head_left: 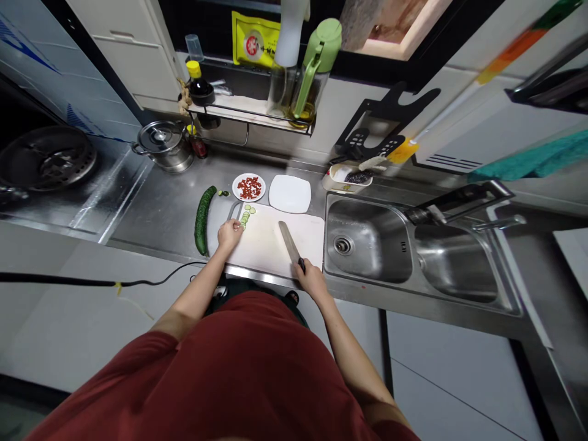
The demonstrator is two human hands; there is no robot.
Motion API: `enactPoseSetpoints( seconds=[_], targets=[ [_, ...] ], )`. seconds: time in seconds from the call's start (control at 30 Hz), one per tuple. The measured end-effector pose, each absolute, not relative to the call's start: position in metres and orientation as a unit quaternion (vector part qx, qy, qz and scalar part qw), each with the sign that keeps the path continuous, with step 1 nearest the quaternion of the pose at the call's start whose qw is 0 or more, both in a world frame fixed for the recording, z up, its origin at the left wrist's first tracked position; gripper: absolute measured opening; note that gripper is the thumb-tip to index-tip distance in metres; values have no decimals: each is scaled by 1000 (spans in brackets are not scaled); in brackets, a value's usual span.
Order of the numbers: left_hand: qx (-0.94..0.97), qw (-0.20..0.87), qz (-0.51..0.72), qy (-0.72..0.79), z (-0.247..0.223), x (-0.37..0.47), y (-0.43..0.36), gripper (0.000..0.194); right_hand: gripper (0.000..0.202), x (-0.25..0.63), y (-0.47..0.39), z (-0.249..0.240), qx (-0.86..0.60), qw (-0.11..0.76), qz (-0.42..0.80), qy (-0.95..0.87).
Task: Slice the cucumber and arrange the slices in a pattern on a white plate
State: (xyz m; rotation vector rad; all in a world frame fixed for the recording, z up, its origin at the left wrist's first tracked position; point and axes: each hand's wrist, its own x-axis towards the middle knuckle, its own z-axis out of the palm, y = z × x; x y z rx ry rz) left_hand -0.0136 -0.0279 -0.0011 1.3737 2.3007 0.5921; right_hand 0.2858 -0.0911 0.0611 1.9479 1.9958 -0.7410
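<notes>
My right hand (311, 278) is wrapped round the black handle of a kitchen knife (289, 241), whose blade lies low over the white cutting board (266, 251) and points away from me. At the board's left side, my left hand (229, 236) is closed, its fingertips pinched at the near end of a row of cucumber slices (247, 215). Left of that hand, a whole cucumber (202, 217) rests on the steel counter. Behind the board stand a plate of chopped red pieces (249, 187) and a white square plate (290, 194).
A double sink (367, 245) with a tap (482, 202) adjoins the board on the right. At the back left are a lidded pot (165, 147) and a wok (46, 156). Bottles stand on a wall shelf (248, 109). Small green cucumber ends (223, 193) lie near the plate.
</notes>
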Motion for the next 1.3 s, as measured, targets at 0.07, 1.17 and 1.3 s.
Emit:
enactPoseSetpoints(
  seconds=[0.07,1.17,1.3],
  targets=[
    [493,190,224,819,-1,-14,-26,18,42,287,-91,59,667,124,-253,689],
    [600,245,177,740,8,8,57,14,43,296,-98,44,674,90,-246,691],
    [548,340,227,730,4,24,42,15,43,294,-97,46,673,95,-248,690]
  ],
)
